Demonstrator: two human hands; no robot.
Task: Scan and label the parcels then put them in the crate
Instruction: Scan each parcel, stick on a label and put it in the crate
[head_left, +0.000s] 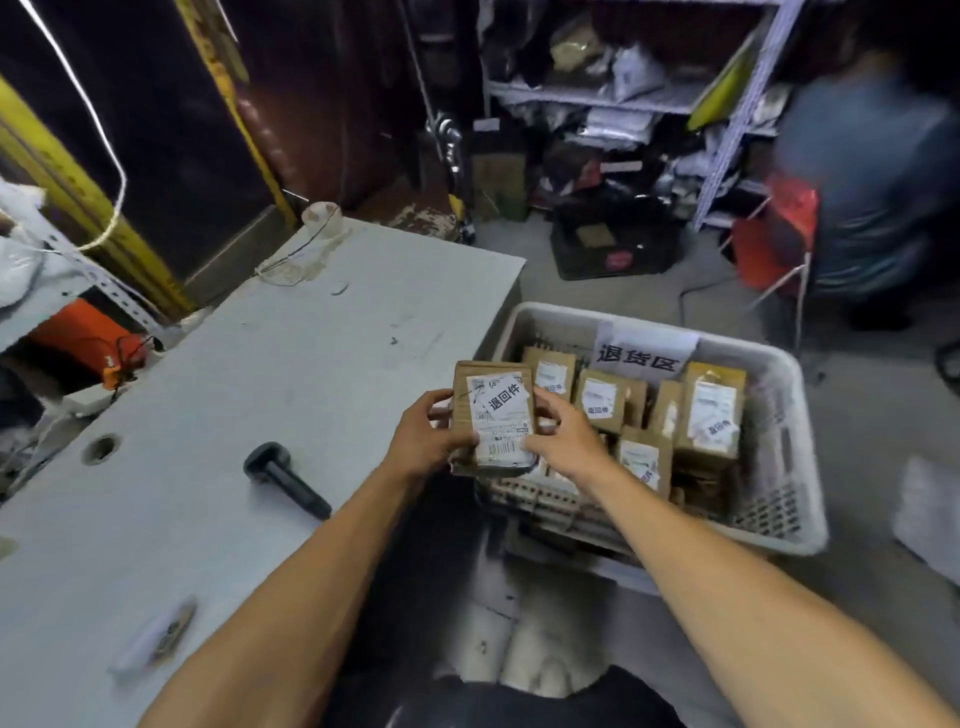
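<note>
Grey and scuffed, the table (260, 364) runs along the left with a white crate (789, 415) set close against its right end, and between them both hands hold up one small cardboard parcel (491, 415). The left hand (421, 441) grips its left edge with fingers curled behind and thumb on the front; the right hand (561, 441) pinches the right edge the same way, thumb near the barcode. The parcel hangs above the crate's near left corner, already bearing a stamped sticker. A slip looks most likely at release: the crate holds a crowd of parcels (711, 415) standing on end, so this one could catch on a neighbour, tip one over, or land label-down. The near rim lies right under the hands, and clipping it might knock the box to the floor. On the table, the black scanner (285, 478) lies well left of the hands, out of the path. Beyond the crate are a paper sign (644, 353) on its far wall, cluttered shelves (597, 104), and a blurred person (872, 182) beside a red chair (779, 244).
</note>
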